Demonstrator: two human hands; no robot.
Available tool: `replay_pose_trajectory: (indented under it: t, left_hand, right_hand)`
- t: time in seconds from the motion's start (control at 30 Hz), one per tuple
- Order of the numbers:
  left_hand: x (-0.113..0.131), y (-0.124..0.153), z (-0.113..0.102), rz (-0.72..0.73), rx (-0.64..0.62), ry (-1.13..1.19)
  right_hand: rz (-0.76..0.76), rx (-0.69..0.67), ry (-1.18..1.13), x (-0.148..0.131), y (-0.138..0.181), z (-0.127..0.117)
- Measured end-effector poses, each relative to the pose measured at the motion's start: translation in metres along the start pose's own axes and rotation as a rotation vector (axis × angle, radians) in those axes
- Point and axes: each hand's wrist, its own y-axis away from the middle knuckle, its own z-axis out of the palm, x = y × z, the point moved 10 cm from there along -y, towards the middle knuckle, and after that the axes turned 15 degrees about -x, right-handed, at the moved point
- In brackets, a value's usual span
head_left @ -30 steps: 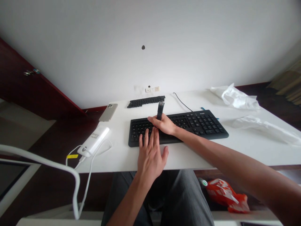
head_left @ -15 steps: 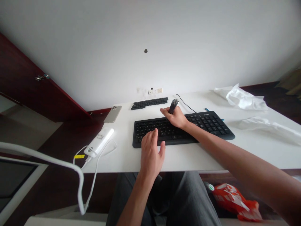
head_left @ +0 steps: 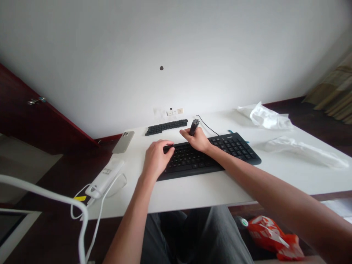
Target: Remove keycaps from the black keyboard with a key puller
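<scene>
A black keyboard (head_left: 192,170) lies on the white table. My left hand (head_left: 155,156) curls over its left end, with thumb and forefinger bent around the upper left corner; dark plastic shows between them. Whether a single key is pinched there I cannot make out. My right hand (head_left: 198,140) rests over the middle of the upper keys, closed around a short black tool (head_left: 194,127) with a grey, ridged upper end. The tool's lower end is hidden by the hand. Behind the keyboard, rows of black keycaps (head_left: 166,126) lie lined up near the wall.
A phone (head_left: 123,142) and a white power strip (head_left: 105,178) with white cable lie at the left. Crumpled white plastic bags (head_left: 268,117) are at the right. The keyboard's cord (head_left: 207,126) runs along the back. A red bag (head_left: 268,234) is below the table.
My left hand has moved from the lower left keys up to the keyboard's upper left corner, its fingers now bent. The right hand keeps the tool. The view has shifted slightly.
</scene>
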Motion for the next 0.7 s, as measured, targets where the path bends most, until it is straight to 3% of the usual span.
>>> replay_pose_trajectory:
  t: [0.13, 0.27, 0.4, 0.57, 0.7]
  left_hand:
    - [-0.028, -0.059, -0.03, -0.099, 0.032, -0.099]
    - [-0.06, -0.102, -0.021, -0.147, 0.025, -0.161]
    - [-0.078, -0.11, -0.004, -0.11, 0.076, -0.177]
    - [-0.087, -0.114, 0.02, -0.05, 0.003, -0.201]
    - [-0.085, -0.116, 0.025, 0.02, -0.008, -0.242]
  right_hand:
    - [0.007, -0.004, -0.003, 0.003, -0.001, 0.0]
    - [0.021, -0.018, 0.013, 0.005, 0.0, 0.001]
    - [0.034, -0.035, 0.024, 0.008, -0.001, 0.004]
    - [0.028, -0.043, 0.044, 0.008, 0.0, 0.006]
    - [0.024, -0.061, 0.062, 0.005, 0.0, 0.008]
